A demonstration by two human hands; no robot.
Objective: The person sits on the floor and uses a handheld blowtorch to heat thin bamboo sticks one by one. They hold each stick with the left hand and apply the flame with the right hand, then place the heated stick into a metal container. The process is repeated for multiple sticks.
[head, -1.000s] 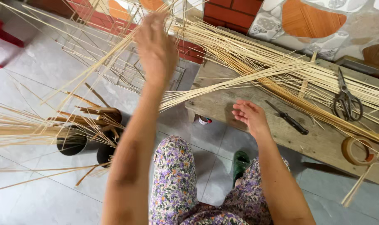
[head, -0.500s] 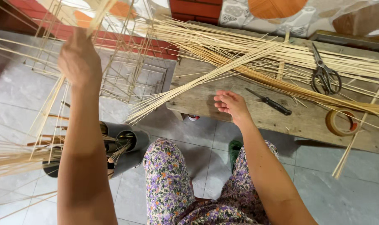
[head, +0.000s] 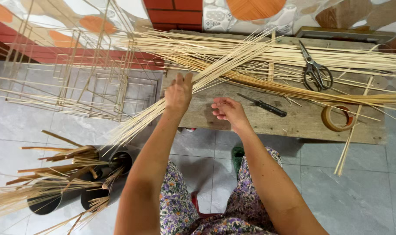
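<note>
My left hand [head: 178,92] is closed around a bundle of thin pale bamboo strips [head: 232,58] that fans from the wooden bench [head: 302,122] down to the left over its edge. My right hand [head: 227,112] hovers just to the right of it, above the bench, fingers loosely curled and holding nothing. A dark-handled knife [head: 263,105] lies on the bench just right of my right hand.
Scissors [head: 315,72] and a roll of brown tape [head: 336,117] lie on the bench's right part. A thin stick frame [head: 89,82] stands on the tiled floor at left. Dark tubes [head: 93,174] with bamboo sticks stand at lower left. My floral-clothed legs [head: 215,209] are below.
My left hand came down from the raised strips at left and now grips the bundle at the bench edge. My right hand stayed near the bench's front. The view shifted left.
</note>
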